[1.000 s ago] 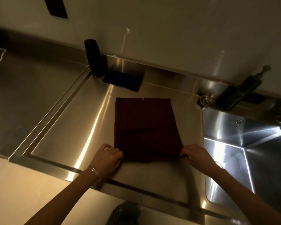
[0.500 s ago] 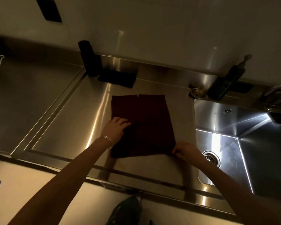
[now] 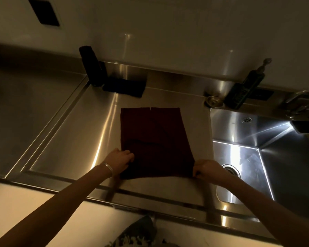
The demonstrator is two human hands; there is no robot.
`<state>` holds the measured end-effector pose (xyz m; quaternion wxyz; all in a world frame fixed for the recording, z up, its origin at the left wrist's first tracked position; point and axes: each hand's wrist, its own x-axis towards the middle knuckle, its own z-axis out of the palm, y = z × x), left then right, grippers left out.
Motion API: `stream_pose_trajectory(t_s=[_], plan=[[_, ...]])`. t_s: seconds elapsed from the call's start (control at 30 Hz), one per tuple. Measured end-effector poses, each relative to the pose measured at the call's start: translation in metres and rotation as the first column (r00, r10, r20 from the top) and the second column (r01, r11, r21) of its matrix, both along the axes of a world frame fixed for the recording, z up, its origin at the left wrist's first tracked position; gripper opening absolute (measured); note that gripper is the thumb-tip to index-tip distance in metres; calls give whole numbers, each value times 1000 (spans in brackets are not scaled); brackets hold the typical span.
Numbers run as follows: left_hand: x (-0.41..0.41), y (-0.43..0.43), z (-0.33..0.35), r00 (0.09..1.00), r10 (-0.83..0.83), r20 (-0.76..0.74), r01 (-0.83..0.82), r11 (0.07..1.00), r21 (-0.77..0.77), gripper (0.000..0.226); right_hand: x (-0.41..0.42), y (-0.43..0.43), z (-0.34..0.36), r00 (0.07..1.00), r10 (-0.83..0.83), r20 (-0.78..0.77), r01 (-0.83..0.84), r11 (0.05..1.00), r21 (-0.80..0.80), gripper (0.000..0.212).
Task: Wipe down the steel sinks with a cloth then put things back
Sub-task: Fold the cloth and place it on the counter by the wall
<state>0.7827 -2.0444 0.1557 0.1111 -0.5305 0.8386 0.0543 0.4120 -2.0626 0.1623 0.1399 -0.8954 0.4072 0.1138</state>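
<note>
A dark red cloth (image 3: 155, 139) lies spread flat on the steel drainboard (image 3: 78, 132) left of the sink basin (image 3: 257, 157). My left hand (image 3: 119, 161) grips the cloth's near left corner, its fingers curled over the edge. At the near right corner my right hand (image 3: 206, 169) pinches the cloth. A shallow fold crosses the cloth's near half.
A black cylinder (image 3: 90, 65) and a dark sponge (image 3: 125, 86) stand at the back of the drainboard. A small metal plug (image 3: 214, 101), a dark pump bottle (image 3: 243, 90) and the tap (image 3: 300, 102) line the ledge behind the sink. A flat steel counter (image 3: 25, 107) extends left.
My left hand drew back from the middle of the cloth's left side to its near left corner. The right hand stayed at the near right corner.
</note>
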Motion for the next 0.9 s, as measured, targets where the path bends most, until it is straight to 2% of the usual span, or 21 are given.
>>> stream_pose_trajectory(t_s=[0.07, 0.13, 0.23, 0.3, 0.4, 0.6, 0.77, 0.9], plan=[[-1, 11, 0, 1000, 19, 2, -19, 1000, 7, 29, 2, -2, 5, 997, 50, -54, -51, 998, -21, 19], [2, 25, -2, 998, 70, -3, -70, 997, -32, 32, 1, -1, 9, 993, 111, -43, -116, 986, -119, 17], [4, 46, 1, 974, 185, -133, -202, 972, -124, 26, 1, 5, 10, 992, 127, 26, -117, 964, -240, 32], [0, 58, 2, 962, 187, -201, -219, 963, -154, 29, -2, 8, 5, 991, 119, 59, -102, 967, -234, 27], [-6, 70, 1, 985, 113, -127, -137, 970, -203, 42, -6, 7, 1, 1000, -12, 16, 13, 995, -96, 25], [8, 68, -6, 1000, -22, 10, 24, 967, -253, 39, -4, 7, 6, 987, -106, 121, 124, 981, -147, 20], [1, 59, -2, 992, -16, 129, 44, 975, -219, 39, 11, 9, 4, 990, -108, -91, 95, 986, -138, 39], [-9, 44, 10, 971, 69, 231, -41, 992, -123, 27, 25, 2, 16, 972, -28, -232, 0, 993, -120, 36]])
